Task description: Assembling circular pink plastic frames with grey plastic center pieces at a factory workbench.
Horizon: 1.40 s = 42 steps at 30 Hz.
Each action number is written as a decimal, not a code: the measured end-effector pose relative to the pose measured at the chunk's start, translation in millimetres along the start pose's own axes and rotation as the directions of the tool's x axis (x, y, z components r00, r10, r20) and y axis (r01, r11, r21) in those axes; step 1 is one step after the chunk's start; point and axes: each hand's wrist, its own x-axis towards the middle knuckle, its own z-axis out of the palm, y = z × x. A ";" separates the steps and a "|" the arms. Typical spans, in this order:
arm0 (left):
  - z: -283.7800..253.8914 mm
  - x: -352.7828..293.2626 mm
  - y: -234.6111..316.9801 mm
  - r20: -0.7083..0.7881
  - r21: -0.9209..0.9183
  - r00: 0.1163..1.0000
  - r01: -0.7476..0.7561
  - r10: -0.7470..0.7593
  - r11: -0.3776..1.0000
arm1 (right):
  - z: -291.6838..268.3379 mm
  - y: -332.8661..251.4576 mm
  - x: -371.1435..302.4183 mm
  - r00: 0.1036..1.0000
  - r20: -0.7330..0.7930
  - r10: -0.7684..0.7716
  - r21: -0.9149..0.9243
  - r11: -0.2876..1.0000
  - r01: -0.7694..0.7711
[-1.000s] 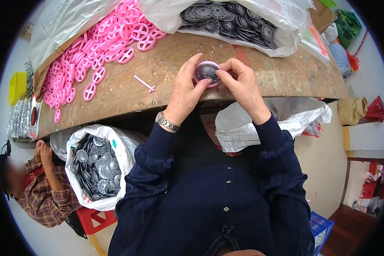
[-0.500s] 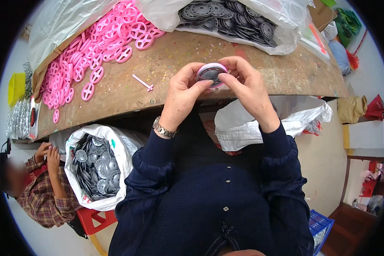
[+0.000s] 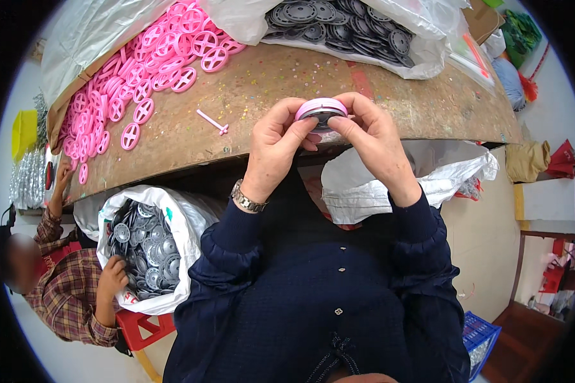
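Above the front edge of the table, a pink toy wheel (image 3: 321, 107) with a dark grey disc (image 3: 323, 120) set against it is held between both hands. My left hand (image 3: 273, 148) is closed on its left side, thumb pressed on the grey disc. From the right, my right hand (image 3: 375, 142) grips it the same way, its thumb also on the disc. The wheel is tilted, pink rim up and disc toward me. Most of my fingertips are hidden behind it. A small pink T-shaped piece (image 3: 212, 121) lies on the table left of my hands.
Many pink wheels (image 3: 163, 76) are heaped at the table's far left. Dark grey discs (image 3: 358, 29) lie on white plastic at the back. Left of me, a white sack (image 3: 181, 255) of grey discs stands by a red stool (image 3: 144, 329); a co-worker's hand (image 3: 113, 276) reaches into it.
In my hands the wheel has tipped, showing more pink rim and less disc face. The co-worker's hands have parted, one into the sack and the other to the table's left edge.
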 end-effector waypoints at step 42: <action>13.5 -1.0 -14.2 0.128 0.439 0.987 -0.146 0.099 0.886 | -123.6 -2.8 -61.9 0.993 0.049 0.110 -0.611 0.789 -0.057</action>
